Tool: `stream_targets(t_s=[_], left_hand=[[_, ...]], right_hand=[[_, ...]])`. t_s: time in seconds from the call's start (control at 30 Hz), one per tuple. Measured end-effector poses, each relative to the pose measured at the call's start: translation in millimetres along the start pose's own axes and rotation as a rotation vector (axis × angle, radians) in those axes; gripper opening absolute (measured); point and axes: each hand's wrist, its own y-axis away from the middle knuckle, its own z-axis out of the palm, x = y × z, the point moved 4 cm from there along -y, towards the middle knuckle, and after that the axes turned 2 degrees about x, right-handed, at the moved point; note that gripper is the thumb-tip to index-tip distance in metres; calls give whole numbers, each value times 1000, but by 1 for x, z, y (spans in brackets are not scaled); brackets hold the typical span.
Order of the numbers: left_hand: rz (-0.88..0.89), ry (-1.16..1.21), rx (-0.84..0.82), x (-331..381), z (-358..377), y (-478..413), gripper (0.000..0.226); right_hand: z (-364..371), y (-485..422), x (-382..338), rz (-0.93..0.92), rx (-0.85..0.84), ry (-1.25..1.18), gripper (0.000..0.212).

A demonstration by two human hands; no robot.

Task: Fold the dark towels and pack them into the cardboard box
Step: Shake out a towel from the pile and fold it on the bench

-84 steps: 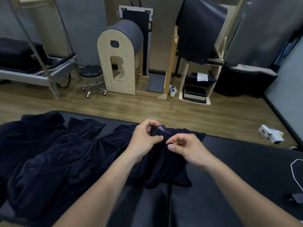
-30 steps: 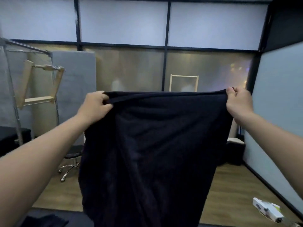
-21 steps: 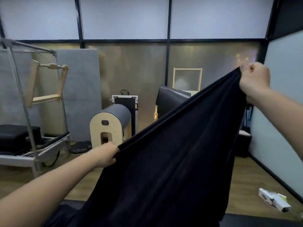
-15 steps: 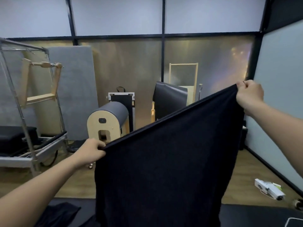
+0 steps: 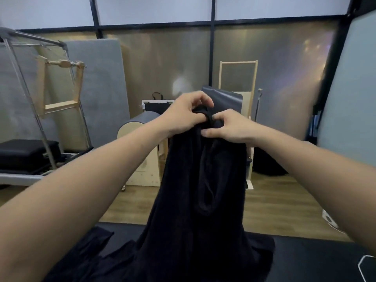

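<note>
Both hands now meet at chest height: the left hand [image 5: 183,117] and right hand [image 5: 230,127], spread wide half a second ago, each pinch a top corner of the dark towel [image 5: 199,190], knuckles almost touching. No longer a flat sheet, the towel hangs doubled, with its lower end pooled near the far edge of the black desk [image 5: 305,253]. More dark cloth [image 5: 95,241] lies toward the desk's left side. Beyond it, a wooden barrel [image 5: 138,135] stands on the floor.
</note>
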Motion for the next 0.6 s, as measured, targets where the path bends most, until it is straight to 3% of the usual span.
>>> stream_targets(t_s=[0.07,0.1,0.17,0.27,0.33,0.4,0.5,0.6], left_hand=[[-32,66,54,-7,-14,5,35],[-43,96,58,-9,-16,9,36],[-44,109,24,-7,-11,13,37],[-24,74,2,0,1,13,38],[-34,79,41,-3,0,15,37],[-87,90,70,-18,2,24,36],[-233,81,-15,-47,24,49,35],[-329,91,-124,-67,46,74,30]], right_hand=[[-17,-3,11,45,90,7,33],[-20,-2,14,56,86,-15,43],[-14,0,8,52,-32,-81,59],[8,0,-4,25,-185,-137,24],[-1,-4,-6,28,-61,-55,9],[-22,-9,-2,45,54,66,9],[-52,-15,-3,29,176,113,9],[-79,-26,0,8,419,95,8]])
